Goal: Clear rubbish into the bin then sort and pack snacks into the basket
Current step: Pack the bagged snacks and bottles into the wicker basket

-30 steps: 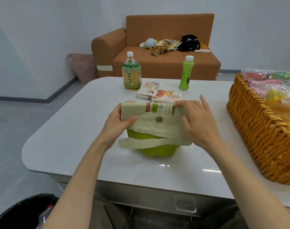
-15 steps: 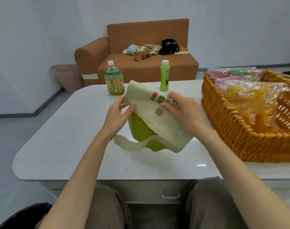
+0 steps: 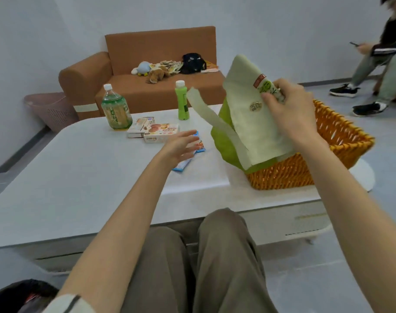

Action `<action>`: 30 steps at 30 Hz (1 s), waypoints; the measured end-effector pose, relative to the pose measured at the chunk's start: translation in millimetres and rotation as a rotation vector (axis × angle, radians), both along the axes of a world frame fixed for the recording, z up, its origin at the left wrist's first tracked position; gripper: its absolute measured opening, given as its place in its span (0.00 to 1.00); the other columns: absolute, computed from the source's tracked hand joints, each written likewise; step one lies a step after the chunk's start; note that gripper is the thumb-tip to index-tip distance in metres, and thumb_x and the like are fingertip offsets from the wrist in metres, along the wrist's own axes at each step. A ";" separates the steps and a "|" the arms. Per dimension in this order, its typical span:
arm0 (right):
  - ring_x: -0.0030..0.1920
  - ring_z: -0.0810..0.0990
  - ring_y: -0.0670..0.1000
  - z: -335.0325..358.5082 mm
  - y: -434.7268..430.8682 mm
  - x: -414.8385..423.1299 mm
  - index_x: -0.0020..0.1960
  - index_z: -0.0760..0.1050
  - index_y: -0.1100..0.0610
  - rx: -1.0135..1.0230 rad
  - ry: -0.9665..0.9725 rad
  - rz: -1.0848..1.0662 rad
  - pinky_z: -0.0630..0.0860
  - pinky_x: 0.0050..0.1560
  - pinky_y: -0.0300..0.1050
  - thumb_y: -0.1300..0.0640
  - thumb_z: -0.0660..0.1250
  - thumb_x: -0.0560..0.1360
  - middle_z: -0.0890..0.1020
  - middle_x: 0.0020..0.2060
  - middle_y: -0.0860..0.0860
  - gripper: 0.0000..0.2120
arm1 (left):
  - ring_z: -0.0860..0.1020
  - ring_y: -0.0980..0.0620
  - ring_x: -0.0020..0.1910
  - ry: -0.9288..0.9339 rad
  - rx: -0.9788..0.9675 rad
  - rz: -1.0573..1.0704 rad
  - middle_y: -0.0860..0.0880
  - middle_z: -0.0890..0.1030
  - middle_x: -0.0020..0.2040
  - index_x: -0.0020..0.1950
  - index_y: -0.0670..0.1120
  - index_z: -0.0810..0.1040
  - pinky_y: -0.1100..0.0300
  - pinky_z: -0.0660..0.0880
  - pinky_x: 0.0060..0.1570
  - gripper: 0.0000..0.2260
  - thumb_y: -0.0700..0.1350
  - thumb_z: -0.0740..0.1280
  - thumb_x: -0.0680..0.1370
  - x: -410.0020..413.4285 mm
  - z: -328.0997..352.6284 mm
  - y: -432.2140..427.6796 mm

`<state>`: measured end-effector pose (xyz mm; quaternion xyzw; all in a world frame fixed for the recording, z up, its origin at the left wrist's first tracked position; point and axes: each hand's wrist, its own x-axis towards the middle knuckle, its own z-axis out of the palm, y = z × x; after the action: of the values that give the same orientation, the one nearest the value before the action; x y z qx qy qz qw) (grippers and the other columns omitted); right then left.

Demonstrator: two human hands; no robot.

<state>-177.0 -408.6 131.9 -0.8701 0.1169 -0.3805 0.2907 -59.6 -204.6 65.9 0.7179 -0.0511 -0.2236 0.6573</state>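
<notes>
Head view: the cloth bag has been lifted off the table and is pinched at its top by the right hand, against the basket rim. The left hand has been released, fingers spread, holding nothing, above a blue packet. Packing is judged under way.

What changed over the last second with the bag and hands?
The right hand carried the cloth bag right, from the middle of the table to the near corner of the wicker basket, still gripping its top. The left hand let go and hangs open above a blue packet. Tea bottle, green bottle and snack boxes stayed put.
</notes>
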 end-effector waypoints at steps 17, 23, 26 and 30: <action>0.43 0.77 0.48 -33.4 -16.1 116.7 0.55 0.78 0.55 0.110 0.149 0.082 0.74 0.39 0.38 0.54 0.63 0.79 0.79 0.45 0.49 0.09 | 0.78 0.55 0.48 -0.214 0.194 -0.022 0.51 0.77 0.59 0.66 0.48 0.72 0.57 0.75 0.50 0.13 0.42 0.59 0.82 95.5 4.7 -53.9; 0.36 0.73 0.42 -53.4 -18.6 181.3 0.49 0.77 0.57 0.123 0.231 0.084 0.72 0.36 0.40 0.54 0.63 0.80 0.77 0.38 0.47 0.08 | 0.79 0.49 0.54 -0.121 0.178 -0.011 0.48 0.79 0.57 0.59 0.48 0.74 0.53 0.77 0.55 0.11 0.38 0.63 0.78 145.7 -15.9 -60.3; 0.35 0.73 0.44 -43.4 -20.4 189.1 0.46 0.76 0.58 0.164 0.286 0.078 0.71 0.35 0.43 0.53 0.62 0.79 0.77 0.36 0.47 0.10 | 0.79 0.49 0.54 -0.023 0.196 0.056 0.48 0.79 0.60 0.64 0.47 0.74 0.55 0.77 0.54 0.12 0.40 0.60 0.81 157.0 -6.7 -54.2; 0.37 0.76 0.44 -4.4 -24.0 182.8 0.48 0.75 0.54 0.239 0.335 0.055 0.69 0.32 0.38 0.52 0.61 0.80 0.78 0.39 0.45 0.07 | 0.79 0.48 0.56 0.092 0.219 0.106 0.47 0.79 0.62 0.68 0.47 0.71 0.49 0.75 0.61 0.15 0.42 0.60 0.82 152.7 33.2 -43.7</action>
<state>5.8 -432.6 127.5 -0.8834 0.1840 -0.2059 0.3787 93.1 -248.3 99.1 0.7760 0.0418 -0.2256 0.5875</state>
